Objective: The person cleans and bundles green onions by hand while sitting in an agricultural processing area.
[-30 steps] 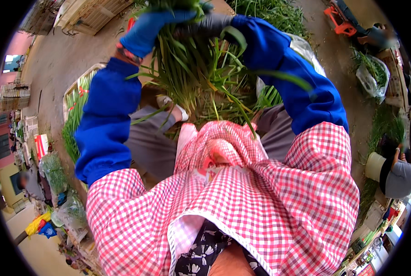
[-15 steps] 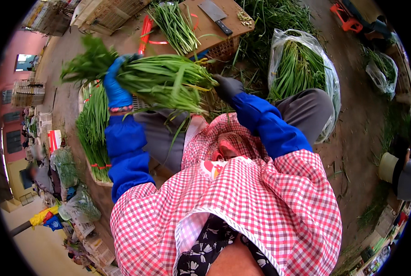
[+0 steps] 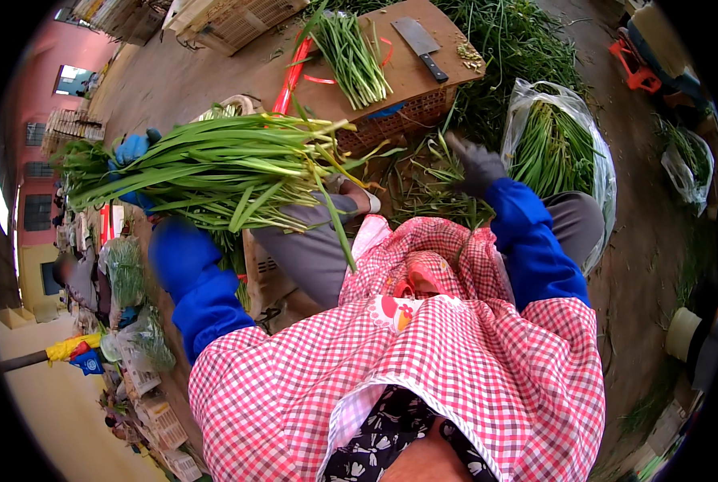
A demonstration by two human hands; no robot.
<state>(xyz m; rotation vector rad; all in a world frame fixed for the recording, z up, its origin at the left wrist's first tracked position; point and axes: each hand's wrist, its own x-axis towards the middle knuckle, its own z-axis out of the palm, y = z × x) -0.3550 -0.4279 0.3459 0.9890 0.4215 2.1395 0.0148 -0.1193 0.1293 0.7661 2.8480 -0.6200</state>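
Note:
My left hand [image 3: 130, 165], in a blue glove, is closed around the leafy part of a large bunch of garlic chives [image 3: 222, 169]. The bunch lies sideways in the air over my left knee, its pale cut ends pointing right and a few yellowish blades hanging loose. My right hand [image 3: 479, 165], in a dark glove, is apart from the bunch. Its fingers stretch out, slightly blurred, over loose trimmed leaves [image 3: 435, 181] on the ground, and I make out nothing held in them.
Ahead, a brown board [image 3: 339, 88] on a crate [image 3: 399, 124] bears another bunch of chives [image 3: 351, 60], a cleaver [image 3: 419, 48] and red ties [image 3: 293, 76]. A clear plastic bag of greens [image 3: 556, 149] stands right, near a leaf heap [image 3: 507, 48]. A crate [image 3: 266, 265] sits by my left leg.
The bunch has moved left with my left hand. My right hand has let go of its cut ends and moved right, away from it. The view has shifted somewhat.

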